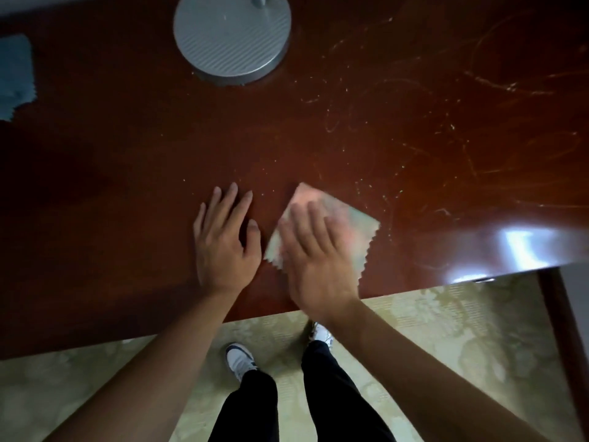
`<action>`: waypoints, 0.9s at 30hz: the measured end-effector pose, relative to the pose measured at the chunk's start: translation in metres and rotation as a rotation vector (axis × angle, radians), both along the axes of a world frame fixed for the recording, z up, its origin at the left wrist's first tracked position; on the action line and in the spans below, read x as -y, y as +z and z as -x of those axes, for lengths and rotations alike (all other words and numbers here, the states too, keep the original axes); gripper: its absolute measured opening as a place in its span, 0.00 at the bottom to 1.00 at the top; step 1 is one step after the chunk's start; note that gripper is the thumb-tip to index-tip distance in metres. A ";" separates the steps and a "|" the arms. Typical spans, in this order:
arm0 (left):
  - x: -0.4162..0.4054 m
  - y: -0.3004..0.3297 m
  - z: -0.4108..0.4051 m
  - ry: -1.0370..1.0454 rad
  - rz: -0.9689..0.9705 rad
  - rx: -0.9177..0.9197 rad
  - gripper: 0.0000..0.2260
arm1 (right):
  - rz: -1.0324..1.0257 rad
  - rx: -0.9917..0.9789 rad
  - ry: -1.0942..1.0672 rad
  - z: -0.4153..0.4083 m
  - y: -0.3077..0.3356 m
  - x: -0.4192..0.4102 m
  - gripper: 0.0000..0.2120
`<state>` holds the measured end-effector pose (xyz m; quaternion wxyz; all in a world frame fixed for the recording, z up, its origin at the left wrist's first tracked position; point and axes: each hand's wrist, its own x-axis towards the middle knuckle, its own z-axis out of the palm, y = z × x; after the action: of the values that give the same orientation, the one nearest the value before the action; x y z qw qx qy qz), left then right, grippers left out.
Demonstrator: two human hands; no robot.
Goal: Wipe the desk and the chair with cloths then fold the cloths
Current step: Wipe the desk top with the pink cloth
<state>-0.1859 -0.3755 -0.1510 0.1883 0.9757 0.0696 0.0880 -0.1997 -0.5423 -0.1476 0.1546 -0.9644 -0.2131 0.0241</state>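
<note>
Both hands lie flat on a dark reddish-brown polished wooden worktop (127,173): the right hand (314,253), fingers straight and blurred, presses a small pale green-and-pink cloth with zigzag edges (353,228) against the surface near the front edge, apparently wiping; the left hand (223,240) rests just beside it, palm down and fingers spread, holding nothing, probably to steady the person. Pale scratches and specks mark the worktop to the far right, likely the area left to clean. A second blue-grey cloth (14,71) sits at the far left edge, well apart, beside a round grey metal lamp base (232,36). No chair is visible.
</note>
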 end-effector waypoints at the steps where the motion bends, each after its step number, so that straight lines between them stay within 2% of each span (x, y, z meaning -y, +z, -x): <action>1: 0.000 0.000 0.000 0.005 0.003 -0.001 0.21 | 0.015 -0.043 0.068 0.004 0.003 -0.016 0.28; 3: -0.002 0.001 0.002 0.003 0.020 -0.004 0.22 | 0.027 -0.069 0.132 0.005 0.005 -0.025 0.29; 10: 0.002 0.004 -0.001 0.002 0.048 -0.018 0.22 | 0.120 -0.019 -0.224 -0.029 -0.004 0.084 0.29; 13: 0.000 0.003 -0.001 0.002 0.051 -0.007 0.22 | 0.095 -0.037 -0.327 -0.009 0.000 0.050 0.28; 16: -0.001 0.001 -0.002 -0.005 0.053 0.020 0.21 | 0.098 -0.054 -0.181 0.025 0.001 -0.006 0.27; 19: -0.002 0.001 0.000 -0.002 0.085 0.030 0.21 | 0.130 -0.022 -0.098 0.017 -0.003 -0.010 0.26; 24: -0.002 0.003 0.001 -0.002 0.188 0.015 0.22 | 0.111 -0.041 -0.398 -0.056 -0.001 0.047 0.26; 27: -0.006 0.005 0.000 -0.021 0.291 0.045 0.22 | 0.079 0.003 -0.464 -0.098 -0.002 0.011 0.26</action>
<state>-0.1864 -0.3690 -0.1465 0.3302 0.9365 0.0671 0.0970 -0.1019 -0.5532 -0.1498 0.1177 -0.9929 0.0152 -0.0051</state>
